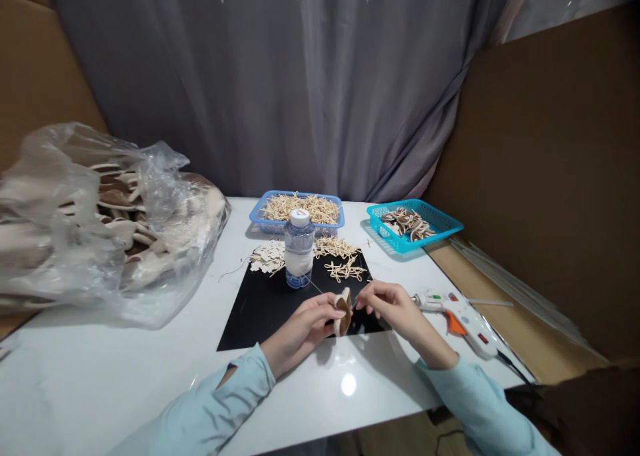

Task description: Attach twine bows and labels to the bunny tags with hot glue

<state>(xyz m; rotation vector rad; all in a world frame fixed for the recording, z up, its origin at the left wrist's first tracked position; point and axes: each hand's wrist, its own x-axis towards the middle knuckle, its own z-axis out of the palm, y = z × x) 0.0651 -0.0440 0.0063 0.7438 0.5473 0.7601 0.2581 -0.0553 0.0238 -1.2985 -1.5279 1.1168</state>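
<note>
My left hand (313, 323) pinches a small brown and cream fabric piece (343, 313), curved and folded, over the front of a black mat (260, 309). Just right of it, my right hand (387, 303) is closed with its fingertips together near the piece's edge. Something thin and dark shows at those fingertips, too small to name. A fine thread (314, 284) runs from the piece towards a clear plastic bottle (299, 243) with a white cap, which stands upright on the mat with white material around its middle.
Behind the bottle is a blue basket (260, 224) of beige cord loops. Cord loops (345, 268) and white tags (269, 256) lie on the mat. A turquoise basket (440, 228) holds brown-cream pieces. Right is a glue gun (463, 319); left, a plastic bag (165, 269) of fabric pieces.
</note>
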